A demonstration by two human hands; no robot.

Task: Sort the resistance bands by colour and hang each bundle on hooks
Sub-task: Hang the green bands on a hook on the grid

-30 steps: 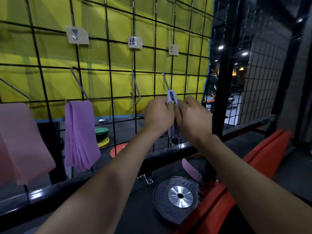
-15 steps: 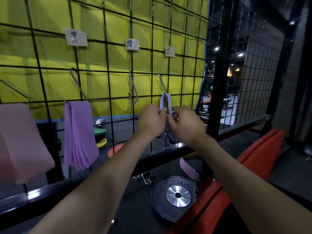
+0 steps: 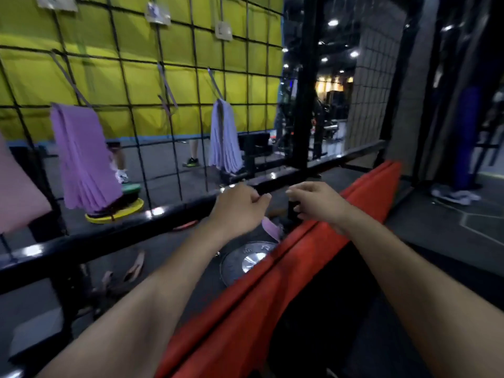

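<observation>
A pale lavender bundle of bands [image 3: 225, 137] hangs from the right hook [image 3: 215, 83] on the black wire grid [image 3: 131, 105]. A brighter purple bundle [image 3: 81, 156] hangs from a hook further left, and a pink bundle [image 3: 16, 192] shows at the left edge. The middle hook [image 3: 167, 90] is bare. My left hand [image 3: 237, 207] and my right hand [image 3: 317, 203] are below the lavender bundle, near the black rail, both holding nothing with fingers loosely curled. A loose pink band [image 3: 270, 227] lies below my hands.
Paper labels [image 3: 223, 30] are clipped above the hooks. A black rail [image 3: 122, 233] runs under the grid. A steel weight plate [image 3: 245, 264] lies on the floor beside a long red pad [image 3: 300, 263]. Yellow and green plates [image 3: 120, 210] sit behind the grid. A person's legs stand beyond it.
Both hands let go of the lavender bundle, which now hangs on the right hook, and dropped down toward the rail. The view tilted downward.
</observation>
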